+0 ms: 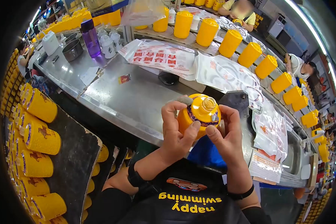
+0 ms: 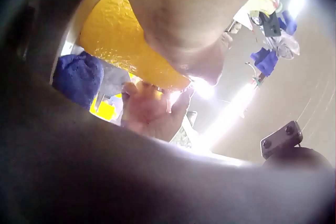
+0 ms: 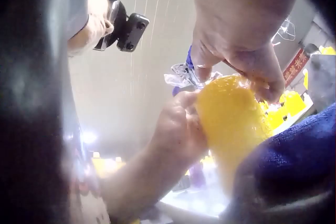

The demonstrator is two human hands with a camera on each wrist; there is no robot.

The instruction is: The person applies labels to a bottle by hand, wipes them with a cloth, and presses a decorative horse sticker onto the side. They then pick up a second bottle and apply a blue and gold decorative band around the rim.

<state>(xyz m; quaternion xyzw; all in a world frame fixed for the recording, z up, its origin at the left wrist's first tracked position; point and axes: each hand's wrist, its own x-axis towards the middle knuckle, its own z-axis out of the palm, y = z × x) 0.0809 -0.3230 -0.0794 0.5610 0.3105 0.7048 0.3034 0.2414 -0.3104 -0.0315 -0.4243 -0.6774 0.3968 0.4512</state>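
Note:
A yellow, textured bottle [image 1: 190, 125] with a bare clear neck [image 1: 209, 103] is held upright between both hands, over the near edge of the metal table. My left hand [image 1: 174, 132] grips its left side, thumb on the front. A small grey-green pad-like piece [image 1: 184, 100] lies at the left index fingertip. My right hand [image 1: 229, 137] holds the opposite side, its thumb near a dark patterned band [image 1: 194, 117] that circles the shoulder. In the right wrist view, the fingers of my right hand [image 3: 241, 35] reach over one end of the bottle [image 3: 231, 108].
A blue cloth-like thing [image 1: 207, 151] lies below the bottle. Printed plastic sheets [image 1: 227, 72] cover part of the metal table [image 1: 115, 97]. Yellow bottles [image 1: 229, 43] line the far side; more stand on a dark rack [image 1: 76, 149] at left. A purple bottle [image 1: 91, 41] stands beside a metal pot [image 1: 72, 50].

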